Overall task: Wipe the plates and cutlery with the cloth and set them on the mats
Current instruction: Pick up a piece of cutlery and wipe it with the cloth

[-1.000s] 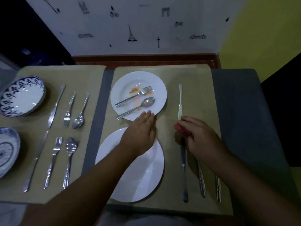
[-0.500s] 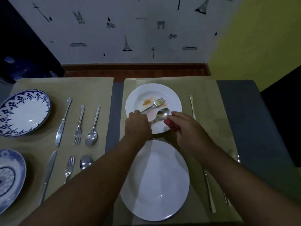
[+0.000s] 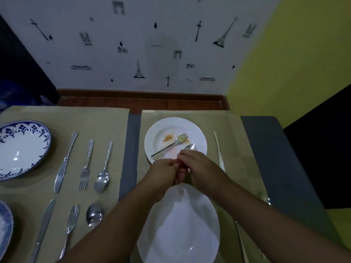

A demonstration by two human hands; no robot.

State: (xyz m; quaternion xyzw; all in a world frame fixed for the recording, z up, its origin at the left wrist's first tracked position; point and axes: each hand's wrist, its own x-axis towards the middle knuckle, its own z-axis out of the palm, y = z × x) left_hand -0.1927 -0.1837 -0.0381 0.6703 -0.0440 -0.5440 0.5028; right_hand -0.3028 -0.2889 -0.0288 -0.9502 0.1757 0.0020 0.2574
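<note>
Head view: the left hand grips the steel spoon so the touching right hand, pinching the red cloth, can wipe it.

Both bare forearms reach in from the near edge and converge at the middle. The left forearm angles up from the near left, the right forearm from the near right. The hands meet knuckle to knuckle. The left hand is curled into a loose fist with its back up, and its fingertips touch the other hand; what it grips is hidden. The right hand, also back up, bends its fingers down around a red cloth, and a spoon bowl pokes out past its fingertips.
</note>
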